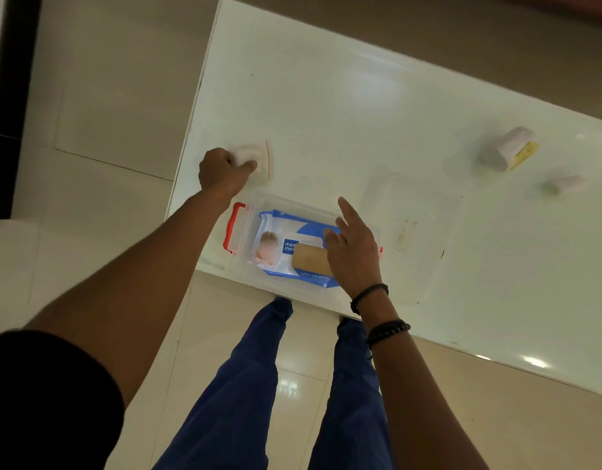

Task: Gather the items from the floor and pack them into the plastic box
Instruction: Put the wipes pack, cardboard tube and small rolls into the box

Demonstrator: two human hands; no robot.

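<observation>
A: What takes up most of the view?
B: A white glossy surface point(343, 106), set over a pale tiled floor point(99, 106). The person's blue trousers point(245, 385) show below its near edge.

A: And the box?
B: A clear plastic box point(250, 232) with a red handle point(234, 228) stands at the near edge of the surface. Inside lies a blue pack of wipes point(286, 245), with a brown cardboard tube point(309, 261) on top of it.

A: The hands?
B: The right hand point(352, 252) hovers over the box, fingers spread, its grip released. The left hand point(221, 171) is beyond the box with its grip closed on a small clear bag point(255, 157) of something white, lying on the surface.

A: Anything else?
B: Far right, well apart, two blurred items: a pale roll with a yellow label point(506, 149) and a smaller pale thing point(564, 184).
</observation>
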